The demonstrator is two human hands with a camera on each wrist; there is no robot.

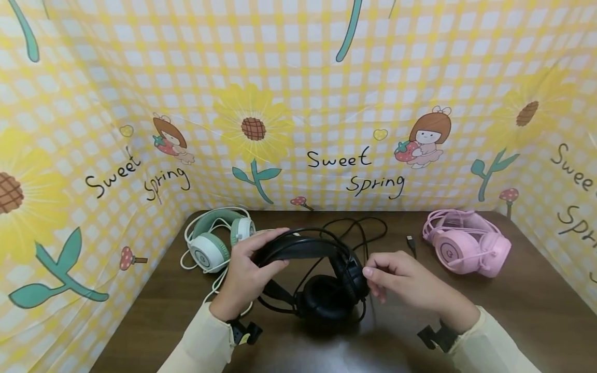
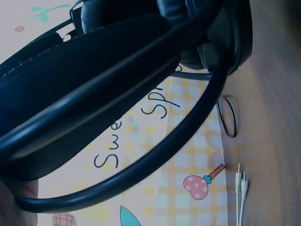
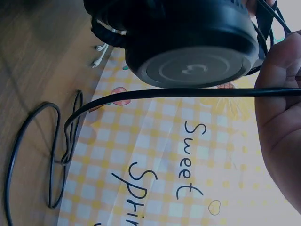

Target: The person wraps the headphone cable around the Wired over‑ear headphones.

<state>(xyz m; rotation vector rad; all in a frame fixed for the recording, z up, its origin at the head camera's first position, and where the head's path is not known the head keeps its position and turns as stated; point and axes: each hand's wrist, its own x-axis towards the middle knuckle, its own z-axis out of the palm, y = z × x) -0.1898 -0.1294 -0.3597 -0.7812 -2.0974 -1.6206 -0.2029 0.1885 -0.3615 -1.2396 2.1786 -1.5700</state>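
Note:
My left hand (image 1: 247, 272) grips the headband (image 1: 298, 250) of black over-ear headphones, thumb below and fingers over the top. The headphones are tilted over the table, with one dark ear cup (image 1: 322, 300) low and the other toward my right. Beside that right cup, my right hand (image 1: 406, 277) has curled fingers and pinches the black headphone cable (image 3: 188, 92). In the right wrist view this cable crosses the fingers, and the cup's outer face (image 3: 200, 68) shows a round logo. The padded headband underside (image 2: 89, 89) fills much of the left wrist view.
Mint-and-white headphones (image 1: 205, 252) with a white cord lie at the back left. Pink headphones (image 1: 482, 251) stand at the back right, a black USB plug (image 1: 411, 242) beside them. Loose black cable loops (image 1: 373, 219) lie behind. A checked cloth (image 1: 289, 67) walls the table (image 1: 154, 321).

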